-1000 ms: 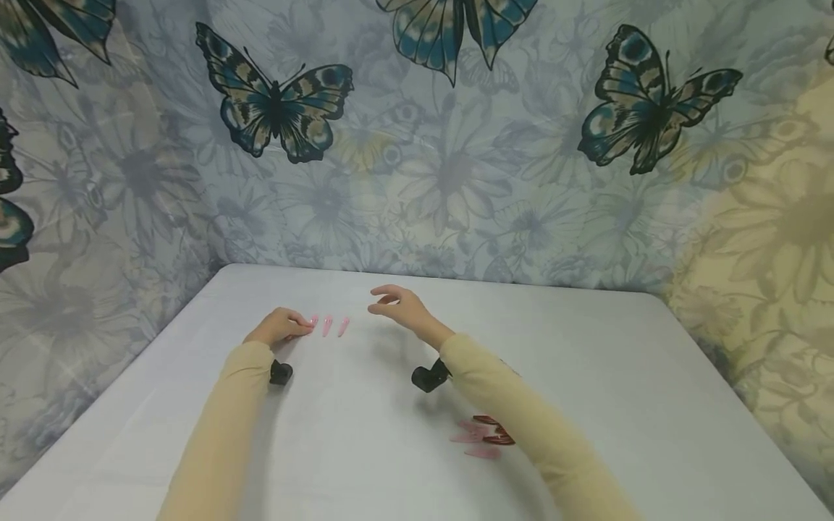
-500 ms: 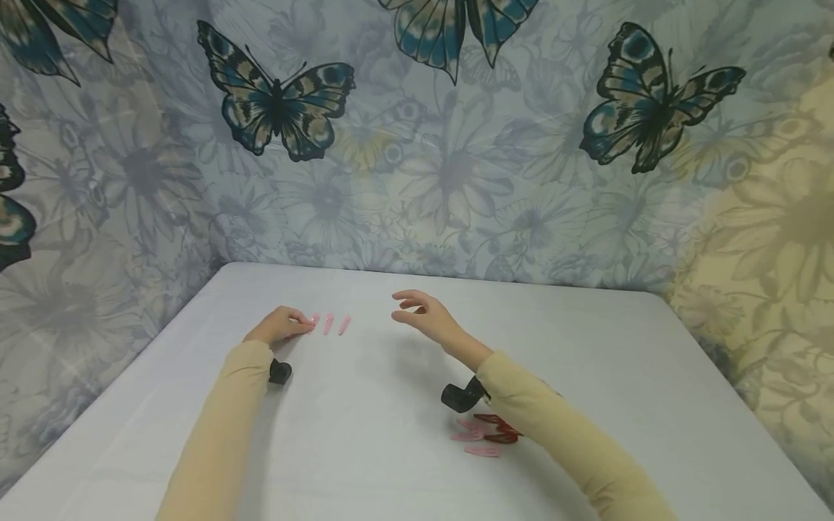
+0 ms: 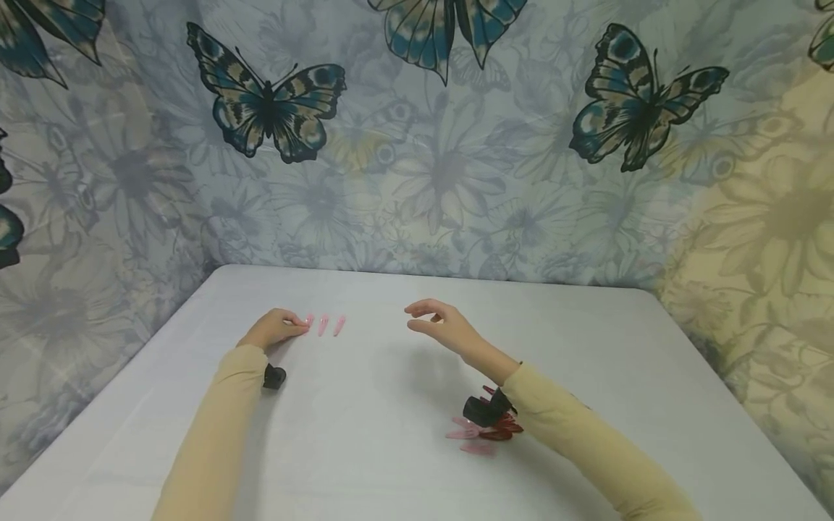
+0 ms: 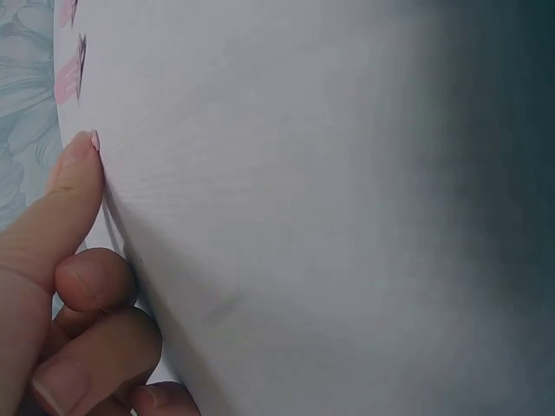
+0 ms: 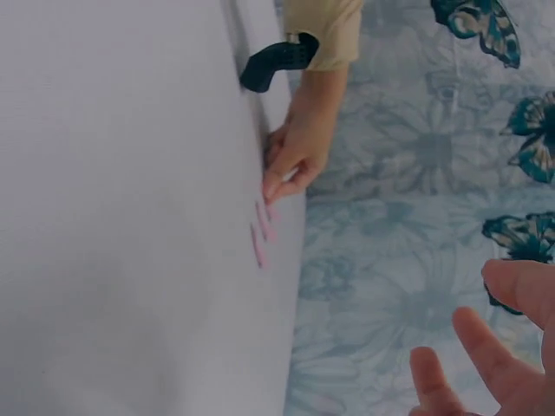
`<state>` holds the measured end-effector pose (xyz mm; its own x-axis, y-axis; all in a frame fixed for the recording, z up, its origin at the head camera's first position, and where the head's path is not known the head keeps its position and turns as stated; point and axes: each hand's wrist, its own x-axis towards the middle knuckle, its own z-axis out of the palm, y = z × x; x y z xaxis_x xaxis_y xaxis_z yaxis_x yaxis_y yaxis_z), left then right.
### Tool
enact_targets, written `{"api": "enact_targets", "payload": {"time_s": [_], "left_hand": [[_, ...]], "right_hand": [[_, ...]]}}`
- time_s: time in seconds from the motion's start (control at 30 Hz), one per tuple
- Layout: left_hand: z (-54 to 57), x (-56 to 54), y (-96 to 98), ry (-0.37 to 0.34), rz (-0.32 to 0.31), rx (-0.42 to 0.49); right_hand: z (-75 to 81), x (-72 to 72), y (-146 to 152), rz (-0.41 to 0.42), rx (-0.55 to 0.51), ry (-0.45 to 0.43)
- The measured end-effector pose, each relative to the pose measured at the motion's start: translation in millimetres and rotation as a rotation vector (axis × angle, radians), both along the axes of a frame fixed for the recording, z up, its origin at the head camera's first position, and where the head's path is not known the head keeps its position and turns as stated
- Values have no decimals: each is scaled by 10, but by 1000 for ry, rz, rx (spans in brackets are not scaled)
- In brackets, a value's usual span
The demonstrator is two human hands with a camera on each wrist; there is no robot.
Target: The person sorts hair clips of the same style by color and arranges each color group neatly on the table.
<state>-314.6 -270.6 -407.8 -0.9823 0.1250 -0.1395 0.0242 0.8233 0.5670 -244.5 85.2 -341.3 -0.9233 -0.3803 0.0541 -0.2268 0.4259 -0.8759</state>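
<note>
Three pink hair clips stand in a short row at the back left of the white table. My left hand (image 3: 272,328) pinches the leftmost pink hair clip (image 3: 309,319) by its near end; its edge (image 4: 94,139) peeks out past the thumb in the left wrist view. Beside it lie the middle clip (image 3: 323,325) and the right clip (image 3: 339,325), untouched. My right hand (image 3: 449,329) hovers over the table to the right of the row, fingers apart and loosely bent, holding nothing.
A loose pile of pink clips (image 3: 478,449) and dark red clips (image 3: 498,435) lies at the front right, partly covered by the black wrist camera (image 3: 482,411) and right forearm. A patterned butterfly cloth (image 3: 449,181) hangs behind the white table (image 3: 365,434).
My right hand has drawn away from the row, moving right and slightly nearer, its wrist now over the pile. My left hand stays at the leftmost clip.
</note>
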Motion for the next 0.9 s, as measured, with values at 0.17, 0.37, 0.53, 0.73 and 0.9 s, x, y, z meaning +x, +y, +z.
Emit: {"api": "enact_targets", "payload": {"time_s": [0.17,0.37,0.53,0.73,0.9], "left_hand": [[6,19,17,-7,0,15],[18,-12,15,-48,-5,44],[7,-83,-50,-117,-5,84],[-2,-106,-61,-135,6,111],[9,-96,-31,-140,31,113]], "right_hand": [[-50,93,173,10,13,36],[-162,256,428,-14,57,90],[-279,401,572,-22,89,138],[-393,540,711,-4,120,108],[-461,651,813,30,191,88]]}}
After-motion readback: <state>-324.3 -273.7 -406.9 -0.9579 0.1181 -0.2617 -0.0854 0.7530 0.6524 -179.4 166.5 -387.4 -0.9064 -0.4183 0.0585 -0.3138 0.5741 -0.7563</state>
